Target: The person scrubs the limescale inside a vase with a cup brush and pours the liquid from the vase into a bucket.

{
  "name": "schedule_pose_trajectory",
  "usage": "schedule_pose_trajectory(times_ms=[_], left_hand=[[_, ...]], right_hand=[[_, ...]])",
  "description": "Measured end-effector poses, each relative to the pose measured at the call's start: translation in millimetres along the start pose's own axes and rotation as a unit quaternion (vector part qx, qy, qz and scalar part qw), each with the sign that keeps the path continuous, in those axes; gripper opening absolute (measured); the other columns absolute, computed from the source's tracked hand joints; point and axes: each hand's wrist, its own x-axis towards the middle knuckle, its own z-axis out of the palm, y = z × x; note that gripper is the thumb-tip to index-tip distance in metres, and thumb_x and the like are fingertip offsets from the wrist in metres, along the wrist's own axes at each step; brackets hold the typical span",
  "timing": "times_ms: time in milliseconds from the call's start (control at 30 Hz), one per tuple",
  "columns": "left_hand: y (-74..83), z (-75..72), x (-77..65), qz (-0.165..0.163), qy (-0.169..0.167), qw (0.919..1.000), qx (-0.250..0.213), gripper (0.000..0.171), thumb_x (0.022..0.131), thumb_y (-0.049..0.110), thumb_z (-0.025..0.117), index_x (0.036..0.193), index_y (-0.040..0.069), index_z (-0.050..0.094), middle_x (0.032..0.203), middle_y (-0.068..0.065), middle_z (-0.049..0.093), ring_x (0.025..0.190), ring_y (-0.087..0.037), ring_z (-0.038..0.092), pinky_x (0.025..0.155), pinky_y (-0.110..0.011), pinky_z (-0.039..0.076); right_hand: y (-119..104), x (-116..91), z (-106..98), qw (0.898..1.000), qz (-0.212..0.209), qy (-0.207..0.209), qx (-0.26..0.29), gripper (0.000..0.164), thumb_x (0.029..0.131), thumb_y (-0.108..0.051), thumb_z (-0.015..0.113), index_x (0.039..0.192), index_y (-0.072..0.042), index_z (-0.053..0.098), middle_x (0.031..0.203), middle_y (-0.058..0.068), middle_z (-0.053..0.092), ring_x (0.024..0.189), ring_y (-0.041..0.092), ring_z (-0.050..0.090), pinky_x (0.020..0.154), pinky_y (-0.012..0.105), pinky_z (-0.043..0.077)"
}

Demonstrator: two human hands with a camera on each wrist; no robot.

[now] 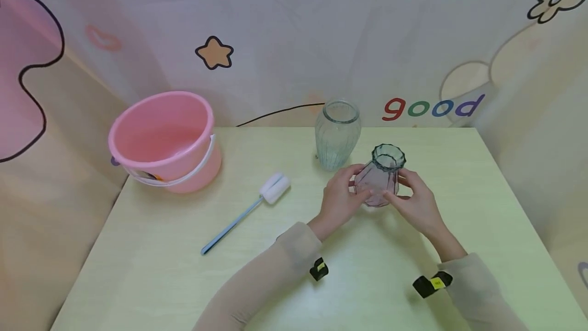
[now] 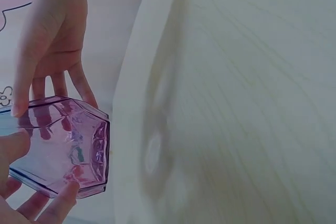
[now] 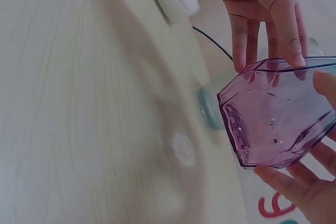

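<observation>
Between both hands is a faceted glass vase (image 1: 377, 183), pinkish purple in the body and blue-green at its scalloped rim. My left hand (image 1: 341, 195) grips its left side, thumb on the near face and fingers behind. On the opposite side my right hand (image 1: 417, 202) holds it the same way. In the left wrist view the purple vase (image 2: 63, 145) shows its angular base, held above the table. The right wrist view has the same vase (image 3: 273, 114) with fingertips on its two sides. A clear ribbed glass vase (image 1: 337, 137) stands just behind it.
A pink bucket (image 1: 170, 172) with a white handle stands at the back left of the table (image 1: 358, 280). A bottle brush (image 1: 243, 213) with a white sponge head and blue handle lies in the middle. A printed cloth backdrop (image 1: 294, 40) rises behind the table.
</observation>
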Motion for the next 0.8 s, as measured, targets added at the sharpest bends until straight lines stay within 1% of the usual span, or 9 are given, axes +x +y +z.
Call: schedule_pose_trajectory(times_ms=[167,400,500,533,667,767,800], left_hand=[[-10.8,-20.5,-14.7,0.002,0.023,0.9996,-0.013,0.051,0.076,0.021,0.072,0.123,0.019,0.051,0.117,0.001,0.053,0.091,-0.009,0.056,0.067,-0.014,0.046],[-26.8,-49.1,-38.5,-0.007,0.037,0.9988,-0.030,0.052,0.075,0.018,0.073,0.122,0.020,0.052,0.111,0.000,0.054,0.088,-0.012,0.058,0.065,-0.016,0.048],[-30.9,-60.2,-46.9,-0.007,0.047,0.9983,-0.035,0.051,0.074,0.019,0.073,0.120,0.019,0.053,0.109,-0.001,0.055,0.088,-0.012,0.058,0.065,-0.018,0.048],[-31.5,-63.8,-49.4,-0.006,0.051,0.9980,-0.036,0.050,0.074,0.019,0.073,0.120,0.019,0.053,0.109,-0.001,0.055,0.087,-0.013,0.058,0.065,-0.018,0.049],[-34.4,-75.9,-58.8,-0.003,0.063,0.9975,-0.030,0.049,0.075,0.022,0.073,0.120,0.019,0.053,0.110,-0.001,0.055,0.089,-0.014,0.058,0.066,-0.021,0.050],[-37.0,-84.2,-67.5,-0.013,0.068,0.9973,-0.023,0.049,0.075,0.023,0.073,0.120,0.020,0.053,0.111,0.000,0.054,0.089,-0.015,0.057,0.066,-0.023,0.050],[-38.1,-86.6,-70.6,-0.018,0.069,0.9972,-0.021,0.049,0.075,0.024,0.073,0.120,0.021,0.052,0.112,0.001,0.054,0.089,-0.014,0.057,0.066,-0.023,0.050]], right_hand=[[-12.6,1.8,20.2,1.000,-0.019,-0.018,0.014,0.060,0.081,-0.022,0.068,0.132,-0.012,0.039,0.125,0.013,0.045,0.111,0.034,0.046,0.072,0.041,0.051],[-28.1,-0.2,50.8,0.997,-0.045,-0.041,0.051,0.059,0.077,-0.016,0.070,0.130,-0.013,0.042,0.120,0.010,0.047,0.111,0.030,0.047,0.070,0.034,0.052],[-36.7,-0.5,61.7,0.995,-0.048,-0.049,0.071,0.060,0.076,-0.013,0.071,0.128,-0.012,0.043,0.120,0.010,0.048,0.112,0.029,0.046,0.071,0.034,0.052],[-40.8,-0.5,64.5,0.994,-0.048,-0.051,0.078,0.060,0.075,-0.011,0.071,0.128,-0.011,0.043,0.119,0.011,0.048,0.112,0.029,0.046,0.071,0.035,0.052],[-70.5,-3.1,67.9,0.991,-0.063,-0.057,0.101,0.055,0.075,-0.004,0.070,0.123,-0.003,0.045,0.116,0.016,0.048,0.110,0.033,0.047,0.071,0.040,0.051],[-91.6,-6.6,69.6,0.989,-0.076,-0.066,0.108,0.052,0.074,0.000,0.069,0.121,0.002,0.045,0.114,0.019,0.048,0.108,0.035,0.047,0.071,0.042,0.051],[-94.1,-7.5,71.9,0.988,-0.077,-0.069,0.112,0.052,0.074,0.001,0.069,0.120,0.002,0.045,0.114,0.019,0.048,0.108,0.035,0.047,0.070,0.043,0.051]])
